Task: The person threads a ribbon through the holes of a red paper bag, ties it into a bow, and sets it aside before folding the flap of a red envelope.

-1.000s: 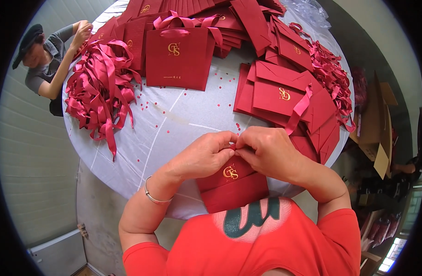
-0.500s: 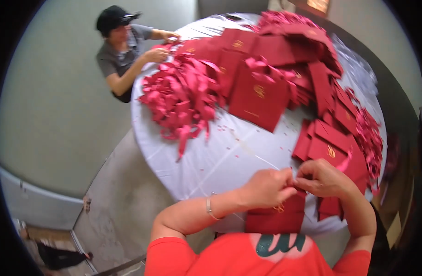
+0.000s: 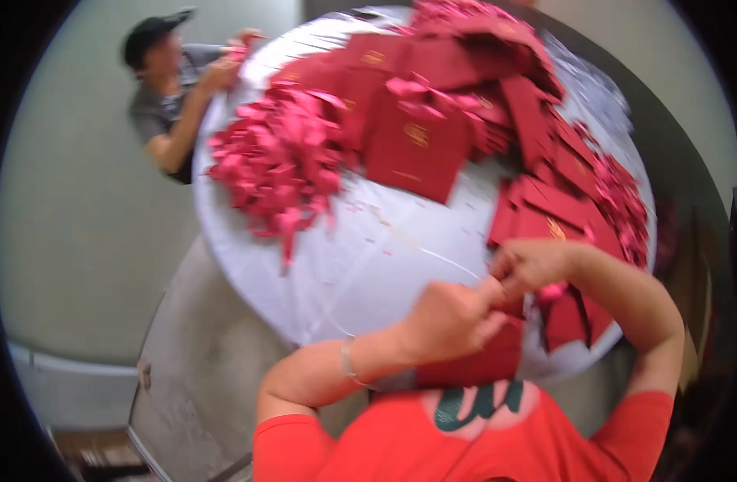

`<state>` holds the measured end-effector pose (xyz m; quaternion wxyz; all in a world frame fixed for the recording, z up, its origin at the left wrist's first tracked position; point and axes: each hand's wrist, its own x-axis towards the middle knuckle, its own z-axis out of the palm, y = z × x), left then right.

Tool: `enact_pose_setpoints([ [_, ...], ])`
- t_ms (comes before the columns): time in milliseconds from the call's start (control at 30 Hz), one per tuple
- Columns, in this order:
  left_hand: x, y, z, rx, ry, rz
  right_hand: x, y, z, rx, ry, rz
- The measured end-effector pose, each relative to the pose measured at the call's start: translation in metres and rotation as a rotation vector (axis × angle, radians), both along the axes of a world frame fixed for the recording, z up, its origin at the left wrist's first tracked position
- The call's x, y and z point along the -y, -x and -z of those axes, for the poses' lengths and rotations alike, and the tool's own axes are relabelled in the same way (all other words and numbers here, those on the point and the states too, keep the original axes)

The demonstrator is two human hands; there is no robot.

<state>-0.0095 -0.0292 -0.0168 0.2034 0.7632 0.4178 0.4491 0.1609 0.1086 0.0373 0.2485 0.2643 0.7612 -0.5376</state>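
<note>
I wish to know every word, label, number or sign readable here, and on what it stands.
Red bags: gold emblems, too blurred to read.
Ribboned bag: gold line, too small and blurred.
Red shirt: dark green lettering, partly in view; no whole word readable.

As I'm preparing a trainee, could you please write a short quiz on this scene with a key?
1. On which arm does the person wear the bracelet?
2. True or false: the person's two hands are spread wide apart.
3. Fill in: on the left of the white tablecloth lies a heap of pink ____.

Key: 1. Left. 2. False; the left hand and right hand are close together. 3. Ribbons.
</note>
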Motion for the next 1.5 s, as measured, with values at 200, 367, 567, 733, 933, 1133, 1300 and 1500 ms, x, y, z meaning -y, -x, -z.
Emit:
enact_pose_setpoints([
  [200, -0.006, 0.003, -0.003, 0.127, 0.223, 0.117, 0.021, -0.005, 0.011, -0.223, -0.301, 0.498],
  [367, -0.014, 0.007, -0.007, 0.069, 0.408, 0.113, 0.002, 0.004, 0.005, -0.333, -0.502, 0.661],
  [567, -0.019, 0.011, -0.001, 0.064, 0.557, 0.088, 0.014, 0.001, 0.002, -0.405, -0.721, 0.647],
  [733, -0.02, 0.01, 0.003, 0.049, 0.572, 0.07, 0.052, -0.044, -0.004, -0.499, -0.628, 0.574],
  [933, -0.023, 0.008, 0.008, -0.012, 0.641, 0.087, 0.074, -0.071, 0.017, -0.408, -0.475, 0.442],
  [1133, -0.026, 0.004, 0.018, 0.133, 0.574, 0.1, 0.084, -0.067, 0.029, -0.407, -0.581, 0.509],
  [1300, -0.025, 0.004, 0.018, 0.01, 0.585, 0.077, 0.075, -0.055, 0.032, -0.414, -0.71, 0.619],
  [1500, -0.018, 0.001, 0.012, -0.021, 0.291, 0.043, 0.052, -0.027, 0.034, -0.22, -0.846, 0.598],
])
